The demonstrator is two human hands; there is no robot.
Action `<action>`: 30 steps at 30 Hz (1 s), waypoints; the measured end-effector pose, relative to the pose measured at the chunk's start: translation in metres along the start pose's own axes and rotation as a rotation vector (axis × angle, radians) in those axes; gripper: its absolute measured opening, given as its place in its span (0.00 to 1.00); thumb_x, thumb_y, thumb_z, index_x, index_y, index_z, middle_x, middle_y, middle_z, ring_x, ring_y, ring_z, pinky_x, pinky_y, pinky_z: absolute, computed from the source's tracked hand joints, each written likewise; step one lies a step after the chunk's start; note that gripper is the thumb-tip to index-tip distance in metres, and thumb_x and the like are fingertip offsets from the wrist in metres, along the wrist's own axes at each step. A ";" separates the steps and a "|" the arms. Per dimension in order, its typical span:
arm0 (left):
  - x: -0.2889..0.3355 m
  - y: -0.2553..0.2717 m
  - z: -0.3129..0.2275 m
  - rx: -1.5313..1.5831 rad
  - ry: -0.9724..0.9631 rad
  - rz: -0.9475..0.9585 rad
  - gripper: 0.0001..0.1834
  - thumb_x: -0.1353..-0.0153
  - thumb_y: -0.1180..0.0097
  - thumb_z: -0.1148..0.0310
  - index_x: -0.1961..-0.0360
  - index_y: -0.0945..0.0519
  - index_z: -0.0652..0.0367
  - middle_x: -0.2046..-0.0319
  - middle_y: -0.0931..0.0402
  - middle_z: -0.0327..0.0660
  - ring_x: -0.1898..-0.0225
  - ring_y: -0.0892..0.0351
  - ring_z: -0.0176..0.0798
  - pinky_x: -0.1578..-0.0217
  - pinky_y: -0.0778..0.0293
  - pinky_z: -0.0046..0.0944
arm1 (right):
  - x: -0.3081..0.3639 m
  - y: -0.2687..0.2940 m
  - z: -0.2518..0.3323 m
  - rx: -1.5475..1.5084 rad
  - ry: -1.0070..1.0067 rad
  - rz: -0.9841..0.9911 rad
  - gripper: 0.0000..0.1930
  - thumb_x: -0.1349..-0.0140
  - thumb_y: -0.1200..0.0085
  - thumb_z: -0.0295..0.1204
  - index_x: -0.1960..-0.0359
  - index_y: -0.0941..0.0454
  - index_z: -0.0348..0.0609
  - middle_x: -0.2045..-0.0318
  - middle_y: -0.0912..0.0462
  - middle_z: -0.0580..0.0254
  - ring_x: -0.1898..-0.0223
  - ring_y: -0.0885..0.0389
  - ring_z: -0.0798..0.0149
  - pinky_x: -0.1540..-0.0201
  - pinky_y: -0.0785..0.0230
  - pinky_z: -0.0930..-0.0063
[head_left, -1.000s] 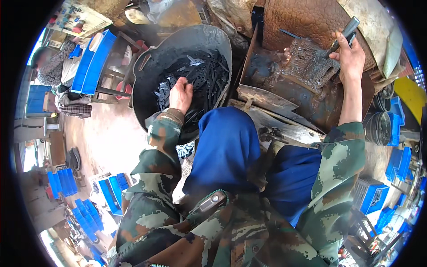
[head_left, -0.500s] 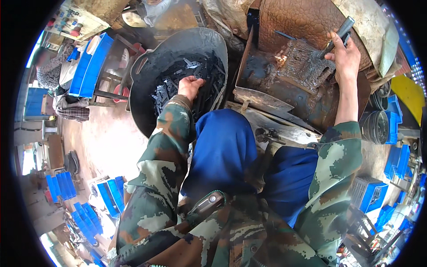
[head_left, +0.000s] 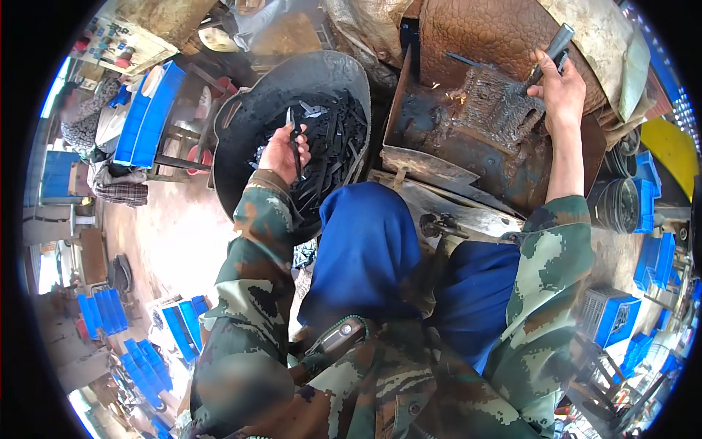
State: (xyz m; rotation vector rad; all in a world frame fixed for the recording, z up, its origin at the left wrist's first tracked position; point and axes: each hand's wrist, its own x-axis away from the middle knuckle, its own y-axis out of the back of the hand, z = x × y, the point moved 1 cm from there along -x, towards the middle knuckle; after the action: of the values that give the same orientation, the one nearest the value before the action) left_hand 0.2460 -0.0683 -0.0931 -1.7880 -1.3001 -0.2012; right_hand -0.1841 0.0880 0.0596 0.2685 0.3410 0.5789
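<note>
Well left of the black bucket (head_left: 322, 67), a co-worker (head_left: 86, 121) is partly visible. Between them stands a long blue tray (head_left: 148, 113), raised off the floor on a frame.

The bucket serves as landmark. It sits beside the wearer's left knee, apparently so that its load falls within easy reach. Over its mouth, the left hand (head_left: 278, 154) is closed on a slim dark piece (head_left: 297, 143), pale tip pointing away from the body. The grip is at mid-length, leaving both ends exposed, presumably for control. Loose dark strips (head_left: 338, 135) lie heaped in the bucket beneath.

Just right of the bucket, blue cloth (head_left: 369, 234) covers the knee, probably as protection from dirt. Beyond it, also to the bucket's right, is a rusty metal tray (head_left: 426, 162); its raised walls would contain the muddy residue. A rough, wet-looking block (head_left: 491, 104) rests in this tray.

Farther right of the bucket, the right hand (head_left: 563, 95) grips a grey tube (head_left: 559, 40), slanted over the block's right side. Contact with the block cannot be determined. Farthest right of the bucket, round containers (head_left: 616, 205) stand near blue bins (head_left: 648, 205).
</note>
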 end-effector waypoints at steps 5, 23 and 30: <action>0.016 -0.007 -0.012 -0.228 -0.175 0.146 0.16 0.34 0.47 0.69 0.48 0.25 0.65 0.70 0.28 0.33 0.78 0.39 0.26 0.78 0.41 0.27 | 0.001 -0.008 0.006 -0.069 0.013 0.008 0.18 0.35 0.41 0.38 0.50 0.20 0.39 0.63 0.15 0.61 0.84 0.24 0.74 0.76 0.29 0.77; 0.062 -0.112 -0.015 -0.789 -0.458 0.044 0.09 0.38 0.38 0.66 0.66 0.23 0.59 0.85 0.38 0.24 0.89 0.45 0.20 0.89 0.51 0.28 | -0.002 -0.003 0.001 -0.021 0.022 0.045 0.19 0.34 0.41 0.37 0.48 0.22 0.37 0.61 0.15 0.61 0.81 0.27 0.77 0.79 0.29 0.82; 0.076 -0.138 -0.026 -0.705 -0.427 0.156 0.14 0.32 0.49 0.60 0.59 0.20 0.59 0.82 0.35 0.24 0.85 0.43 0.19 0.86 0.49 0.25 | -0.002 -0.008 0.008 -0.011 0.009 0.040 0.18 0.33 0.43 0.34 0.46 0.22 0.37 0.61 0.15 0.62 0.81 0.27 0.77 0.78 0.28 0.81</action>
State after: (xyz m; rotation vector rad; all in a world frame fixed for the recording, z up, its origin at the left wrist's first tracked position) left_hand 0.1737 -0.0278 0.0433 -2.6318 -1.4831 -0.2137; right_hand -0.1786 0.0787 0.0644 0.2625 0.3415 0.6216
